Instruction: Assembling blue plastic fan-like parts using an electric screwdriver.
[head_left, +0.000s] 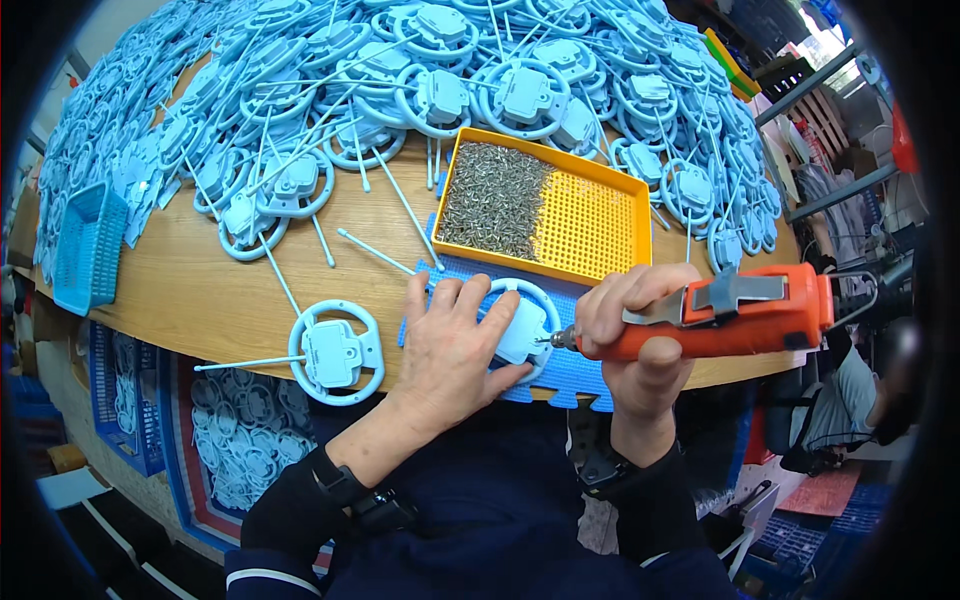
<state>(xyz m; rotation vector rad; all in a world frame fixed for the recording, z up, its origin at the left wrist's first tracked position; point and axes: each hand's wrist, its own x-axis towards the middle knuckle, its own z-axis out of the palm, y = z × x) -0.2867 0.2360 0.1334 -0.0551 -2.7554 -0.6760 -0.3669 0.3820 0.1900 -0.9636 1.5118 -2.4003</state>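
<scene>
A light blue plastic steering wheel [522,332], toy-like with a boxy middle, lies on a blue foam mat [575,380]. My left hand [447,350] holds it down, thumb at the near side and bent fingers over its left part, hiding that part. In my right hand [640,315] is an orange electric screwdriver [745,312], held level. Its bit points left and meets the right side of the wheel's middle; any screw there is too small to make out. A second wheel [332,353] with thin rods lies left of my left hand, at the table's near edge.
Beyond my hands sits a yellow perforated tray [598,215], its left half full of small metal screws [490,195]. Many similar wheels [440,97] with rods pile across the far table. A blue basket [88,250] stands at left; a crate of blue parts [250,430] is below the edge.
</scene>
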